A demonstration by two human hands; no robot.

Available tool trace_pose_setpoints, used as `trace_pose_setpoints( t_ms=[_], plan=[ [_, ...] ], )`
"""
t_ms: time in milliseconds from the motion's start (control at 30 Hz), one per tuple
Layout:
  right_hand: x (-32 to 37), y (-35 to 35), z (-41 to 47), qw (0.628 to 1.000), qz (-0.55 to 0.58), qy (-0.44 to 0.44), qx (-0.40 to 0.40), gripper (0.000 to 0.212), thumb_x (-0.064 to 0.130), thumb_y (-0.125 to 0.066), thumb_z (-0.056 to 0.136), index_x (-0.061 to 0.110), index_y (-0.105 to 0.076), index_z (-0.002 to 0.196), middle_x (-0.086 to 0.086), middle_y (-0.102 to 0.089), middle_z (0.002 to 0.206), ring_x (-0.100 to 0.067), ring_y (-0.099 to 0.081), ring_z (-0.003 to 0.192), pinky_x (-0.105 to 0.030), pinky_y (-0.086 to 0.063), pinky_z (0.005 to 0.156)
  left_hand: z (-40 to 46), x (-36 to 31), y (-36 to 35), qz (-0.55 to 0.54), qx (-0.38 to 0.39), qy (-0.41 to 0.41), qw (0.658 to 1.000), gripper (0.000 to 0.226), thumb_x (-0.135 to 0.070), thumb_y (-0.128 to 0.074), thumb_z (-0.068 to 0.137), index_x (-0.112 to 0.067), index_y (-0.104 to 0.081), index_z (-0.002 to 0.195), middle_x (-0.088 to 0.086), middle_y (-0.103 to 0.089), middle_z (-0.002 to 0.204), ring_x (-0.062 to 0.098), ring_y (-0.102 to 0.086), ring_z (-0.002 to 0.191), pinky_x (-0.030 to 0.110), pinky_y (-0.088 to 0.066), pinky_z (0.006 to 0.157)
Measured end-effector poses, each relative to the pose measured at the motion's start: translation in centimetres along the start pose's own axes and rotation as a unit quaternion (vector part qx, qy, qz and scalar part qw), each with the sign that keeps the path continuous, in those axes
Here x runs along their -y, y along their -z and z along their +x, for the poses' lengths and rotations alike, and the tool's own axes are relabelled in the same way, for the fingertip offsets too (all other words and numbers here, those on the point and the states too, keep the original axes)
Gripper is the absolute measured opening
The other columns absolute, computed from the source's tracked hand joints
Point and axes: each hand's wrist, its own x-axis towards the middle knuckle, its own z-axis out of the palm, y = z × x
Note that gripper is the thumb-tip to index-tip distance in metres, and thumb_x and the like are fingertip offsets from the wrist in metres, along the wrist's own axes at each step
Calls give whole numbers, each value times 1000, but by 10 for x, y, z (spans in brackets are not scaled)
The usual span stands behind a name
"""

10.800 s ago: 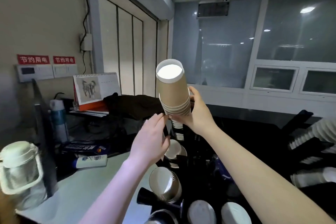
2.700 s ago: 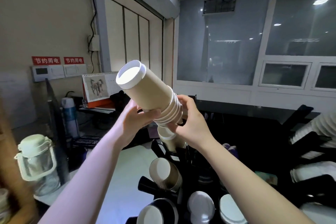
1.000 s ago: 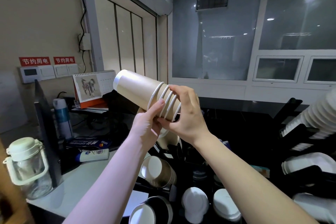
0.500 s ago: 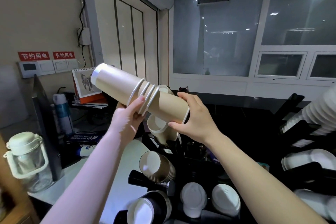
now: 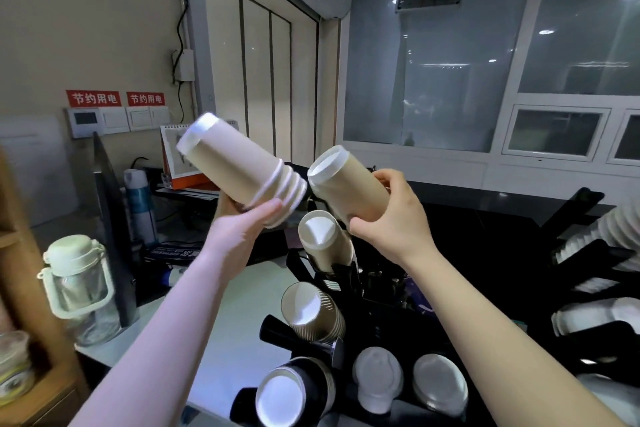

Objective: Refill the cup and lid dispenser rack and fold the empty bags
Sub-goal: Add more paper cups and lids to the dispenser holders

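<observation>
My left hand (image 5: 242, 229) grips a short stack of tan paper cups (image 5: 239, 173), tilted with its base up to the left. Beside it, my right hand (image 5: 391, 218) holds a single tan cup (image 5: 346, 187), base toward me. Both are held above the black dispenser rack (image 5: 346, 322). The rack's top slot holds tan cups (image 5: 323, 239). Below it sit ribbed brown cups (image 5: 311, 312) and black cups (image 5: 291, 392). White lids (image 5: 377, 378) fill the lower slots.
A second black rack (image 5: 588, 253) with white cups and lids stands at the right. On the left of the white counter (image 5: 207, 340) stand a lidded glass jar (image 5: 79, 284), a spray can (image 5: 138, 208) and a desk calendar (image 5: 173, 156). A wooden shelf (image 5: 20, 288) borders the far left.
The one stack has come apart: my right hand has pulled a single cup off to the right, and my left hand keeps the remaining stack, swung left.
</observation>
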Motion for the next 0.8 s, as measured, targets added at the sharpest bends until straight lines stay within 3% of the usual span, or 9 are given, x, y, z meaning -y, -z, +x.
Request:
trace_pose_setpoints(
  t_ms=[167,200,267,367,433,500,600,700,800],
  plan=[
    [0,-1,4,999,4,-47,-4,75,33,-73,59,36,-37,125,11,-47,115,-17,-50,104,-34,-44,82,-5,30,-2,204,71,-19,976,98,-21,-93,43,-19,-44,128,5,-64,116,21,-64,102,53,-55,81],
    [-1,-1,4,998,12,-59,-8,75,33,-73,59,36,-38,125,10,-47,116,-18,-50,105,-36,-46,84,-4,35,-4,233,79,-28,969,102,-29,-94,41,-23,-43,129,0,-64,116,16,-64,103,49,-56,80],
    [-3,1,3,996,37,-83,-9,73,32,-72,60,34,-40,125,8,-48,118,-20,-51,105,-41,-49,86,-3,42,-8,278,114,-47,952,103,-38,-95,43,-31,-40,130,-12,-61,120,5,-59,110,25,-53,83],
    [-6,4,3,991,82,-104,-6,68,28,-75,59,37,-38,115,13,-50,110,-15,-55,99,-35,-52,76,-3,44,-16,314,145,-58,936,87,-45,-93,49,-55,-40,118,-27,-58,115,-5,-57,108,7,-47,77],
    [-8,6,2,988,104,-110,-8,66,24,-76,60,37,-37,113,17,-51,105,-11,-56,97,-26,-48,71,2,45,-22,321,161,-74,930,78,-43,-91,52,-62,-44,111,-29,-60,111,-9,-59,102,5,-46,74],
    [-12,7,3,987,112,-113,-10,67,24,-78,60,37,-38,113,16,-52,106,-12,-56,100,-28,-49,76,6,50,-26,334,186,-85,920,80,-35,-89,53,-59,-44,114,-28,-61,111,-9,-59,101,11,-49,76],
    [-17,9,5,987,114,-113,-25,70,31,-83,58,39,-38,112,16,-52,109,-14,-52,105,-31,-48,83,11,64,-20,384,199,-51,900,79,-28,-87,53,-36,-46,121,-13,-61,113,-1,-58,104,26,-48,83],
    [-19,11,8,983,140,-106,-45,72,33,-85,59,41,-37,112,24,-51,105,-2,-55,98,-18,-42,73,12,73,-9,369,219,-30,903,66,-10,-86,58,-32,-54,112,-9,-66,100,5,-62,99,21,-50,78],
    [-19,8,16,977,186,-88,-61,78,26,-85,60,42,-35,118,23,-53,109,3,-55,100,-15,-43,74,11,61,-7,333,222,-2,916,79,-19,-86,59,-41,-46,124,-19,-62,111,2,-59,108,14,-49,79]
  ],
)
